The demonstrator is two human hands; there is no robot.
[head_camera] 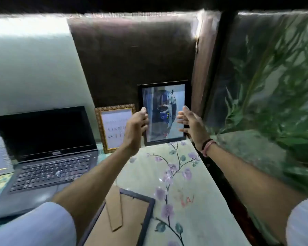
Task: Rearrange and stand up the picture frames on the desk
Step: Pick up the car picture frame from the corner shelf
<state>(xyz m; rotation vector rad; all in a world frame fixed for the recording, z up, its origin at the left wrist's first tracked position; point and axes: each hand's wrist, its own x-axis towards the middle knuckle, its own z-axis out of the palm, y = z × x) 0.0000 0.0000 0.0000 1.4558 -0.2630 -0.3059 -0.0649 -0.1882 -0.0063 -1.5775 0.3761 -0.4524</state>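
Where floral desk (194,178) meets brown panel: laptop (48,157) open at 9 o'clock; black frame (164,112) upright at 12; face-down frame (124,215) at 6; gold frame (114,128) leaning at 11. Left hand (136,125) pinching black frame's left edge; right hand (190,123) splayed beside right edge, contact unclear.

Obstacles I see: open black laptop (48,148) left, face-down dark-rimmed frame (121,215) near; bare floral tablecloth (185,174) between offers passage.

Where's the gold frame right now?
The gold frame stands upright at the back of the desk, between the laptop and the black frame, partly behind the left hand.
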